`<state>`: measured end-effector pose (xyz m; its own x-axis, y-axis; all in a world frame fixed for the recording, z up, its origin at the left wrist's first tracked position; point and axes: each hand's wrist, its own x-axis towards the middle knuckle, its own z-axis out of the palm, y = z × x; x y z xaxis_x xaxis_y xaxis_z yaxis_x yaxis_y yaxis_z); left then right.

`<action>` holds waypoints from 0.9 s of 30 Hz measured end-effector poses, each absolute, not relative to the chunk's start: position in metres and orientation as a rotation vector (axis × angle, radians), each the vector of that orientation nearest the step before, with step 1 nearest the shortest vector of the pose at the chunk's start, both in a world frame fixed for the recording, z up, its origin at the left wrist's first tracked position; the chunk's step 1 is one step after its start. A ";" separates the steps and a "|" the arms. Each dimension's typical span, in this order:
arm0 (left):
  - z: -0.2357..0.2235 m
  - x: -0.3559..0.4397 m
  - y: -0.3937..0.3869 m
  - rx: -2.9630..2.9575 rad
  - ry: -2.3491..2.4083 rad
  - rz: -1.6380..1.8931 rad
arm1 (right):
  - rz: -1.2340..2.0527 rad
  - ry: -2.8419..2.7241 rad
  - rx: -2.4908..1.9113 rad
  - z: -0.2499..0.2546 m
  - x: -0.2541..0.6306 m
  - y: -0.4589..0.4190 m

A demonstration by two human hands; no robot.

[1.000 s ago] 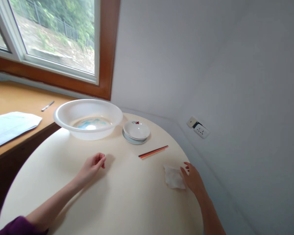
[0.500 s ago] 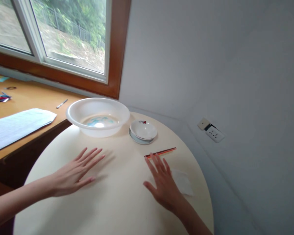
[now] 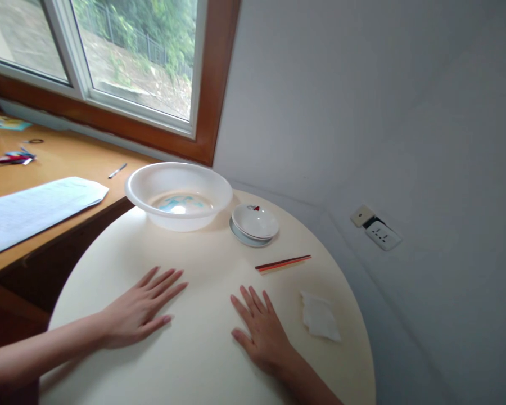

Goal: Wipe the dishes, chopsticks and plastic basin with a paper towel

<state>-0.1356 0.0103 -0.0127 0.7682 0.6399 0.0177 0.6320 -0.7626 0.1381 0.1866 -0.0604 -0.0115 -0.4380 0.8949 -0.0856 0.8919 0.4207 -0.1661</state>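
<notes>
L hand point(image 3: 130, 315) & R hand point(image 3: 265, 336) spread wide on tbl point(image 3: 194, 360); basin point(image 3: 177, 224) w/ blue marks point(image 3: 180, 201) inside; dish point(image 3: 255, 222) atop plate point(image 3: 248, 241).

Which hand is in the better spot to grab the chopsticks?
Right, I think. The right hand lies nearer the chopsticks, palm down, fingers spread, nothing in its grip. The left hand looks empty too, but it's farther off.

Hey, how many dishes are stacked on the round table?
At least 2: a white dish on top, and a pale greenish plate showing beneath it. More may be hidden in the stack.
</notes>
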 end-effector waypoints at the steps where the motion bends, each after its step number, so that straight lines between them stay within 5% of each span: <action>1: -0.013 -0.135 0.010 2.830 1.032 0.085 | 0.287 -2.633 -1.658 -0.012 0.186 -0.061; 17: -0.022 -0.138 0.012 2.888 0.973 0.304 | 0.299 -2.532 -1.681 -0.013 0.184 -0.060; 27: -0.023 -0.078 0.033 2.615 1.139 0.793 | 0.234 -2.409 -1.538 -0.018 0.186 -0.062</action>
<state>-0.0781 0.0334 -0.0225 0.5641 0.7223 0.4001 0.6257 -0.6901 0.3636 0.1864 -0.0623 -0.0177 -0.3985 0.9062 0.1414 0.8620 0.4227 -0.2797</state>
